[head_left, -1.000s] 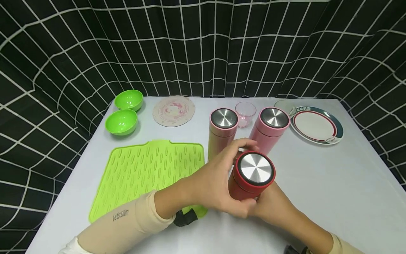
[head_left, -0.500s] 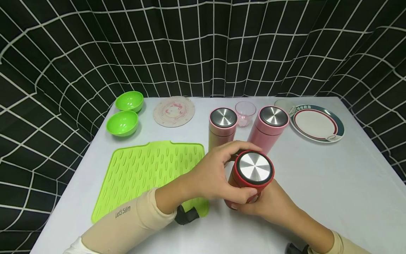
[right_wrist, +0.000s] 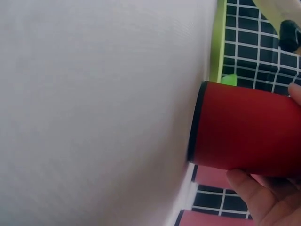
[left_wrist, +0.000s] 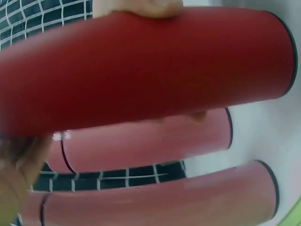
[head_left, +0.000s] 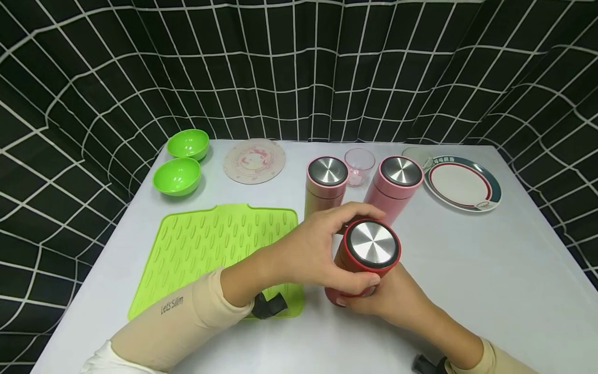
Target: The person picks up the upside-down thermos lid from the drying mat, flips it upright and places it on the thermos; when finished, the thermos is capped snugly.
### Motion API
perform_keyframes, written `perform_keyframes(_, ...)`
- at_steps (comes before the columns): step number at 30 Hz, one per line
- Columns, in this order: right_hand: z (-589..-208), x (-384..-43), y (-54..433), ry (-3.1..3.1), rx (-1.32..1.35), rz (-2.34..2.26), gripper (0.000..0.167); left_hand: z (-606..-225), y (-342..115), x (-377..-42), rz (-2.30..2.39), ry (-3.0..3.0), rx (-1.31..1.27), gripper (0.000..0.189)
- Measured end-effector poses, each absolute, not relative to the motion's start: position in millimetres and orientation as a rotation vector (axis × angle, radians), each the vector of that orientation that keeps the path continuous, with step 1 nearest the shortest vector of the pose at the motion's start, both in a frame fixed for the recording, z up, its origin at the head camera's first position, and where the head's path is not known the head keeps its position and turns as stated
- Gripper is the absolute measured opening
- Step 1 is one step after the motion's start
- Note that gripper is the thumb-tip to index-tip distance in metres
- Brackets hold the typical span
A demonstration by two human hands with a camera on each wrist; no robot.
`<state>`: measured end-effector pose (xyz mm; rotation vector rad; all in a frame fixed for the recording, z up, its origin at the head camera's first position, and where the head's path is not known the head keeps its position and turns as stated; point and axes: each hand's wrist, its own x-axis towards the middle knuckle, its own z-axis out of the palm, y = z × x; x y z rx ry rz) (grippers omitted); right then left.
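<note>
A red thermos (head_left: 374,243) with a steel-topped lid stands between both hands, close to the person. My left hand (head_left: 313,254) grips its upper part, thumb in front and fingers reaching round the back. Lower down, my right hand (head_left: 397,296) holds the body from the right side, thumb across the front. In the right wrist view, the dark base rim of the red thermos (right_wrist: 249,129) is at or just above the table; I cannot tell if they touch. Behind stand a pale pink thermos (head_left: 322,195) and a deeper pink thermos (head_left: 394,187), partly hidden by the left hand.
A green ribbed mat (head_left: 210,249) lies left, under the left forearm. Two green bowls (head_left: 177,176) and a round pinkish disc (head_left: 254,161) are at the back left. A clear glass (head_left: 359,163) stands behind the thermoses. A rimmed plate (head_left: 462,182) lies at the back right, beside another glass.
The left thumb has shifted higher across the red thermos and the right thumb lower, so more of its body shows. The thermos has moved slightly left in the view.
</note>
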<state>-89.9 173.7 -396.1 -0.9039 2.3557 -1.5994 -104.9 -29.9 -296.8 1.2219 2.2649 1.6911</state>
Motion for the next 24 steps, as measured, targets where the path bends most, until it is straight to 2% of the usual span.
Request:
perform_keyframes(6,-396.4,-90.2,173.7,2.420,-0.871,-1.577,0.066,-299.6,-30.3,-103.6,1.793,2.293,1.157,0.068)
perform_keyframes(11,-395.7,-92.3,175.0,2.395,-0.890,-1.584,0.061,-300.9,-35.4,-109.6,1.812,2.021,1.122,0.073)
perform_keyframes(15,-396.0,-92.9,173.8,2.363,-0.926,-1.591,0.053,-301.5,-30.4,-100.5,1.720,2.275,1.073,0.076)
perform_keyframes(19,-396.5,-92.3,175.1,2.416,-0.859,-1.559,0.059,-300.5,-28.8,-98.5,1.765,2.289,0.964,0.071)
perform_keyframes(24,-396.4,-93.2,176.7,2.473,-0.816,-1.512,0.065,-297.3,-34.8,-108.5,1.777,2.041,0.964,0.070)
